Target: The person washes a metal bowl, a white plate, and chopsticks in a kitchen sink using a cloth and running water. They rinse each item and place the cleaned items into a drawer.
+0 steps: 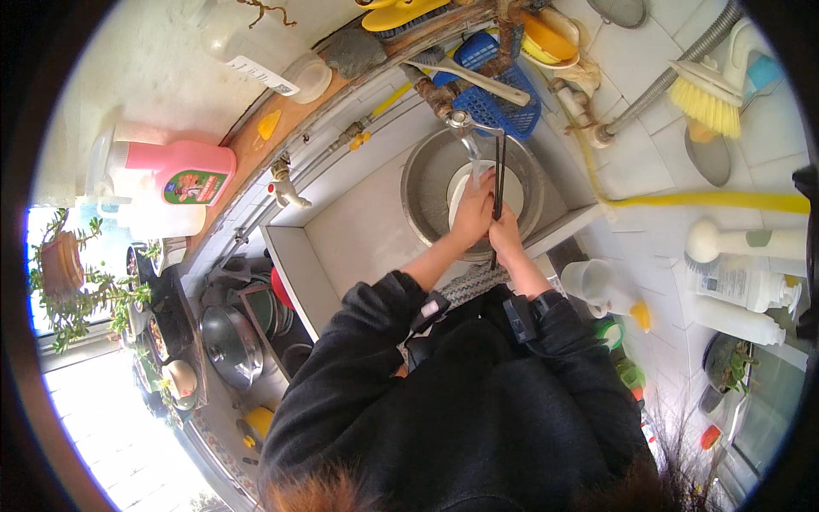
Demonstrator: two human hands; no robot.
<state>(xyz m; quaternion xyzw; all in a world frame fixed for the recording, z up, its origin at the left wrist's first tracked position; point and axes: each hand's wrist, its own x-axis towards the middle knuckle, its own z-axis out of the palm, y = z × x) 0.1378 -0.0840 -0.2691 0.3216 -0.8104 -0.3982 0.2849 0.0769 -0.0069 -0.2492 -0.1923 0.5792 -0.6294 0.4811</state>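
Two dark chopsticks (500, 173) point away from me, between my left hand (472, 214) and my right hand (505, 235). Both hands press together around their middle, and the near ends stick out below my wrists. Water runs from the metal faucet (459, 120) onto the fingers of my left hand. Beneath the hands, a round white dish (526, 192) sits inside a wide metal basin (417, 205); my hands hide part of the dish. The basin stands in a pale rectangular sink (349, 221).
A blue plastic basket (524, 96) with a long-handled brush (489, 82) across it lies behind the faucet. On the left ledge stands a pink bottle (192, 168). A second tap (288, 194) juts over the sink. A clear plastic cup (585, 281) hangs at the right wall.
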